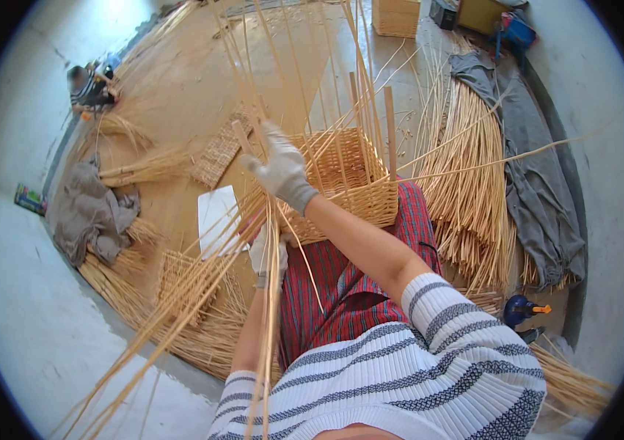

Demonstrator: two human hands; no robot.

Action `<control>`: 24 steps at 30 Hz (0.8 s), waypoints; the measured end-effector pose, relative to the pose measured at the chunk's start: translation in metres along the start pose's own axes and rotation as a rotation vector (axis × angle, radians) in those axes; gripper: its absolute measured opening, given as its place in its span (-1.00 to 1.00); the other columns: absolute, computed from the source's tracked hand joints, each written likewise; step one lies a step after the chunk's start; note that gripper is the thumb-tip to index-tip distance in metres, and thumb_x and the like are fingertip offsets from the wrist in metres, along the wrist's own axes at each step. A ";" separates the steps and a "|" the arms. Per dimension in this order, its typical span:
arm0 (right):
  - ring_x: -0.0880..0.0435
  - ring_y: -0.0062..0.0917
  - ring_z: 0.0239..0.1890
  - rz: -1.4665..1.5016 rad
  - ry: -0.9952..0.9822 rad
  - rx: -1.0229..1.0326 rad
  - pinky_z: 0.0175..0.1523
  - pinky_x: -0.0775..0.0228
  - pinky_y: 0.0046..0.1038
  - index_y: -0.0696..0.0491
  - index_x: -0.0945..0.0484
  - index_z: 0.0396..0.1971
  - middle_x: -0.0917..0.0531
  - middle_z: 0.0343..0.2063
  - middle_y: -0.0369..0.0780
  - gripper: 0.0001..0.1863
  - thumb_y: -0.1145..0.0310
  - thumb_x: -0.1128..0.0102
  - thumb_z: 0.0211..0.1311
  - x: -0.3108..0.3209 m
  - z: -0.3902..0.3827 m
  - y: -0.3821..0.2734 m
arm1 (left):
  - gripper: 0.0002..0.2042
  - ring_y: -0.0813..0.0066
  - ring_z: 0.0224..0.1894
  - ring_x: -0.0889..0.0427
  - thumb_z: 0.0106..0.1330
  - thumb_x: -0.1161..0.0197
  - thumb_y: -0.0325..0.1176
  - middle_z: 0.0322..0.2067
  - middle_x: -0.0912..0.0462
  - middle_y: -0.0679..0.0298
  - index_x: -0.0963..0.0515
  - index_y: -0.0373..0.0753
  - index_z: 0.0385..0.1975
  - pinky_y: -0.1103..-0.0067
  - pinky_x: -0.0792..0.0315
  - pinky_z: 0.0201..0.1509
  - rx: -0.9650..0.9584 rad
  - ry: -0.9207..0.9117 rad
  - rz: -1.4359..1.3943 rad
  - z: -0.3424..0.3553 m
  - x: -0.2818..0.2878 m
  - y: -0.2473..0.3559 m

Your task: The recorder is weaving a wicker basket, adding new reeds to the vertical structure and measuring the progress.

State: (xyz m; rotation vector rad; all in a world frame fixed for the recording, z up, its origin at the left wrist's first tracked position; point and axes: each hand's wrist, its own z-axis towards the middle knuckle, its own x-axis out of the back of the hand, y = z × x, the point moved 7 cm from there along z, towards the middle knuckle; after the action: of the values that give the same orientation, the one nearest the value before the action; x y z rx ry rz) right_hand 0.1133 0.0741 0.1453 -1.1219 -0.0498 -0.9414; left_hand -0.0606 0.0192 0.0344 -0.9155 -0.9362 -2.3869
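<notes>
A partly woven wicker basket (359, 196) rests tilted on my lap, with wooden corner posts (389, 132) and tall thin upright rods rising from its rim. My right hand (282, 163), in a pale work glove, is at the basket's left side beside a wooden post (241, 138). Its thumb stands apart from its stretched fingers, slightly blurred. Lower down, my gloved left hand (262, 258) is below the basket's left corner, its fingers mostly hidden behind a bundle of long willow rods (209, 275). Those rods fan out from that corner toward the lower left.
A large heap of rods (466, 198) lies to the right beside a grey cloth (539, 191). On the left are a woven panel (222, 147), a white sheet (216, 218) and a crumpled grey cloth (92, 209). Another person (90, 86) sits far left. A finished-looking basket (395, 17) stands at the back.
</notes>
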 end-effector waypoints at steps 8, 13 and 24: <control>0.19 -0.11 0.54 0.177 0.209 -0.348 0.56 0.31 -0.32 0.30 0.11 0.44 0.01 0.44 0.19 0.36 -0.53 -0.16 -0.05 0.006 -0.025 0.048 | -0.39 0.11 -0.31 -0.68 0.17 -0.35 -0.34 -0.22 -0.68 0.16 -0.38 0.08 0.29 0.31 -0.53 -0.23 0.086 -0.078 -0.062 -0.008 -0.009 -0.024; 0.14 -0.07 0.53 0.341 0.109 -0.834 0.56 0.20 -0.30 0.31 0.28 0.44 0.04 0.44 0.20 0.52 -0.32 -0.53 -0.25 -0.025 -0.045 0.107 | -0.54 0.20 -0.37 -0.66 0.26 -0.33 -0.11 -0.34 -0.70 0.20 -0.51 -0.01 0.16 0.34 -0.50 -0.28 0.103 -0.168 0.093 -0.003 -0.028 -0.031; -0.65 -0.22 -0.35 0.495 0.472 -0.472 -0.25 -0.40 -0.10 0.07 -0.35 0.14 -0.62 -0.38 -0.15 -0.50 0.12 -0.22 0.35 -0.018 -0.052 0.074 | -0.58 0.19 -0.35 -0.65 0.37 -0.19 -0.04 -0.38 -0.62 0.24 -0.43 -0.02 0.16 0.29 -0.50 -0.29 0.250 -0.380 0.050 -0.001 -0.026 -0.028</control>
State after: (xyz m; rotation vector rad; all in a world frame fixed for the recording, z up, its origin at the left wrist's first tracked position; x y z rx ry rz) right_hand 0.1298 0.0522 0.0576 -1.2293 0.8363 -0.7591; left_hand -0.0595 0.0411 0.0029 -1.2966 -1.2992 -2.0292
